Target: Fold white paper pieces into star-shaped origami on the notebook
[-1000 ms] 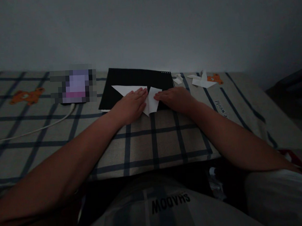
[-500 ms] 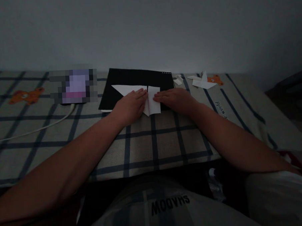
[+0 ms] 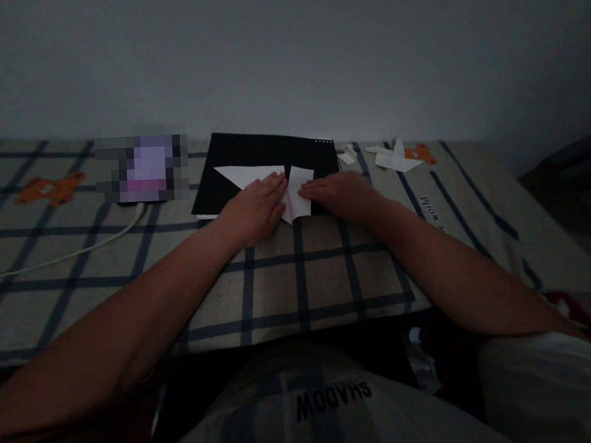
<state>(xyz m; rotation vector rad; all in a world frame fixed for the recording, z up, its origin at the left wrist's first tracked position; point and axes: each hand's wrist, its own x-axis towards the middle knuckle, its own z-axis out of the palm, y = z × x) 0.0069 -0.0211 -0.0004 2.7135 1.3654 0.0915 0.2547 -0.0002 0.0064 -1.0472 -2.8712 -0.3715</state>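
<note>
A folded sheet of white paper (image 3: pixel 301 182) lies on a black notebook (image 3: pixel 267 144). On its left it comes to a long point; on its right stands a narrower rectangular part, with a V-shaped gap at the top between the two. My left hand (image 3: pixel 258 207) rests flat across the left part, fingers stretched out and close to the crease. From the other side, my right hand (image 3: pixel 340 192) touches the rectangular part with straight fingers lying on it; its thumb is hidden. The paper's lower tip reaches past the notebook's near edge.
To the left lies a phone (image 3: pixel 149 168), blurred out, with a white cable (image 3: pixel 105 240). At right are a folded paper piece (image 3: pixel 398 158) and a small paper scrap (image 3: pixel 347 155). Everything rests on a checked tablecloth (image 3: pixel 322 279) against a grey wall (image 3: pixel 288 58).
The gap at the top of the paper has widened a little, and the rectangular part has tilted slightly. Both hands stay nearly where they were.
</note>
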